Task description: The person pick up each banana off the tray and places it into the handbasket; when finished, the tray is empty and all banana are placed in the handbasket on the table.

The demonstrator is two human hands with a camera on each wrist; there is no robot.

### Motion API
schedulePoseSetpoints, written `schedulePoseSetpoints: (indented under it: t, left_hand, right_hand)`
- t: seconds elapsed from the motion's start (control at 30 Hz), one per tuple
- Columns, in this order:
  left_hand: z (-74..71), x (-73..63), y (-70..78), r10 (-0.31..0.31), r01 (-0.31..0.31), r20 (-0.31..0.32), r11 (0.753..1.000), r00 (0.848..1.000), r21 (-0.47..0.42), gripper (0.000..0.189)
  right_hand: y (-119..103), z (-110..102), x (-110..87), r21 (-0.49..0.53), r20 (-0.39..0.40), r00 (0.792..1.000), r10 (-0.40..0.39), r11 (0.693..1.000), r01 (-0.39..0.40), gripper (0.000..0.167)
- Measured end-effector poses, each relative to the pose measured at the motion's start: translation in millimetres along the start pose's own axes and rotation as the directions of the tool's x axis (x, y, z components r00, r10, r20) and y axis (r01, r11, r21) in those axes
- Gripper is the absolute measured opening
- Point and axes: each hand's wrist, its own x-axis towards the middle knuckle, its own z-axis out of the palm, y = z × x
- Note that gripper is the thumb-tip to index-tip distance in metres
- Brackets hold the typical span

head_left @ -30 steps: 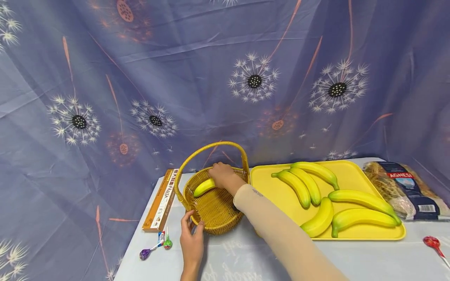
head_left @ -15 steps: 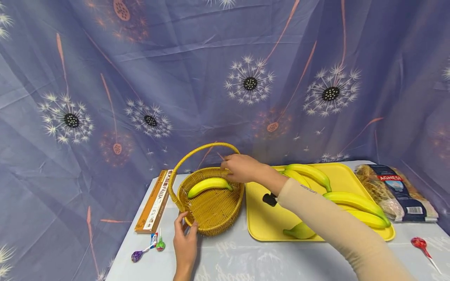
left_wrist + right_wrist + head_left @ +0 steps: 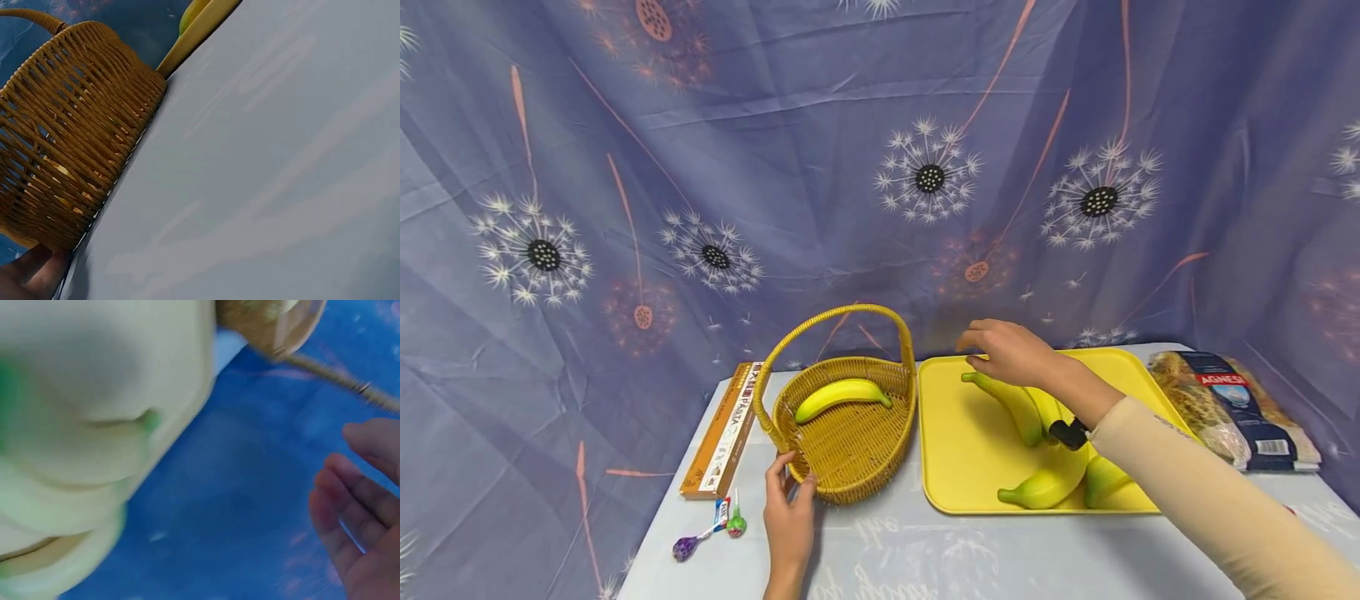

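Observation:
At the front left of a wicker basket (image 3: 850,483) with an arched handle, my left hand (image 3: 788,521) holds the wall near the rim with fingers and thumb. In the left wrist view its fingertips (image 3: 47,269) touch the woven side low down. One yellow banana (image 3: 842,395) lies inside the basket along its back wall. My right hand (image 3: 1011,350) hovers over the back of the yellow tray (image 3: 955,492), holding nothing, with fingers loosely bent. Below and beside it are several bananas (image 3: 1018,407), partly hidden by the hand and forearm. A blurred right wrist view shows the empty palm.
Left of the basket lies a long pasta box (image 3: 722,433). Near it are a purple lollipop (image 3: 685,547) and a green lollipop (image 3: 736,525). A bag of Agnesi pasta (image 3: 1236,412) lies right of the tray. Behind everything hangs a dandelion-patterned cloth (image 3: 850,208).
My right hand has let go of the banana in the basket, come out past the rim and moved right over the tray. My left hand has stayed at the basket.

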Motion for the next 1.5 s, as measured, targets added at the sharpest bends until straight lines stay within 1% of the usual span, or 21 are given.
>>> schedulePoseSetpoints:
  t: [0.1,0.23,0.33,0.43,0.57,0.7,0.77,0.9,1.0,1.13,1.33,1.43,1.5]
  left_hand:
    - [-0.5,1.3,0.7,-0.011,0.012,0.025,1.000,1.000,-0.014,0.046]
    - [-0.7,2.2,-0.3,-0.012,0.014,0.060,1.000,0.998,-0.024,0.046]
    - [-1.8,2.8,-0.2,-0.014,0.018,0.085,0.999,0.996,-0.046,0.046]
    - [-4.2,2.7,3.0,-0.033,0.040,0.109,0.997,0.993,-0.063,0.046]
    - [-7.6,1.0,12.0,-0.060,0.070,0.132,0.995,0.989,-0.072,0.047]
    - [-8.4,-0.6,18.2,-0.068,0.078,0.127,0.994,0.990,-0.070,0.047]
    - [-8.3,-0.8,17.1,-0.069,0.077,0.117,0.995,0.991,-0.065,0.047]
    - [-6.6,0.4,8.9,-0.052,0.058,0.102,0.996,0.993,-0.061,0.047]
    - [-5.4,1.9,4.2,-0.036,0.043,0.099,0.997,0.994,-0.063,0.047]
    - [-5.1,3.0,2.7,-0.035,0.042,0.101,0.997,0.994,-0.061,0.048]
    - [-4.6,1.3,3.7,-0.024,0.030,0.095,0.998,0.995,-0.062,0.047]
    - [-4.5,0.8,4.0,-0.021,0.027,0.091,0.998,0.996,-0.064,0.047]
    - [-4.3,0.9,3.8,-0.023,0.028,0.091,0.998,0.996,-0.062,0.047]
  right_hand:
    - [17.4,8.7,-14.7,-0.015,0.035,0.998,0.061,0.998,-0.061,0.021]
    - [36.1,22.6,-30.4,-0.037,0.090,0.989,0.115,0.993,-0.112,0.024]
    - [46.4,31.8,-37.3,-0.038,0.116,0.984,0.135,0.991,-0.132,0.026]
    - [51.9,38.2,-40.9,-0.030,0.134,0.982,0.135,0.991,-0.132,0.028]
    - [54.9,44.6,-43.8,-0.014,0.164,0.979,0.119,0.993,-0.119,0.034]
    - [56.8,51.9,-44.2,-0.016,0.183,0.977,0.108,0.994,-0.106,0.039]
    - [57.1,55.2,-44.2,-0.020,0.194,0.975,0.108,0.994,-0.106,0.040]
    - [56.7,60.3,-45.4,-0.010,0.213,0.970,0.119,0.993,-0.119,0.038]
    - [56.1,64.4,-47.0,-0.003,0.206,0.972,0.115,0.993,-0.117,0.033]
    - [56.9,72.2,-49.3,-0.004,0.189,0.976,0.108,0.994,-0.110,0.031]
    - [54.2,78.4,-50.6,0.008,0.190,0.967,0.171,0.984,-0.176,0.037]
    - [51.5,80.0,-50.4,0.021,0.198,0.957,0.213,0.975,-0.222,0.040]
    - [49.2,80.4,-49.6,0.027,0.214,0.945,0.246,0.966,-0.257,0.042]
